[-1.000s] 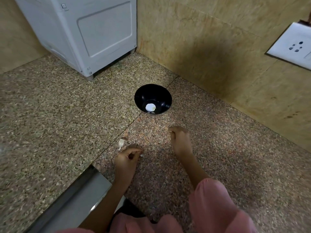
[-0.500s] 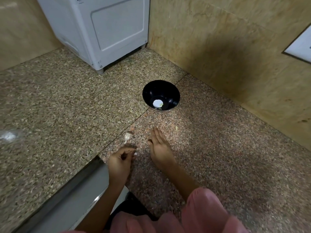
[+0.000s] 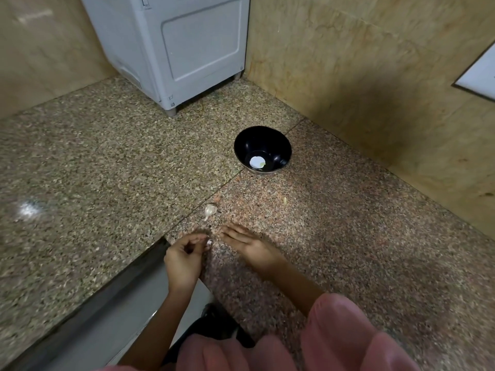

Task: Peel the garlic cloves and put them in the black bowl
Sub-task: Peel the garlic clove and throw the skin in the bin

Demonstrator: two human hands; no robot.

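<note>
Left hand [image 3: 184,259] pinching garlic clove [image 3: 209,242], right hand [image 3: 250,246] spread flat on counter [image 3: 348,236], black bowl [image 3: 262,145] beyond

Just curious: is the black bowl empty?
Not empty: the bowl sits upright with one pale piece at its bottom.

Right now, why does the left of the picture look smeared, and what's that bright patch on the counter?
In the head view, the bright patch is glare off the polished counter; that view's left edge smears, probably motion blur; the wide lens bows the wall lines; a broad shadow darkens the right wall; the black bowl looks sharp, the left hand and right hand slightly soft.
</note>
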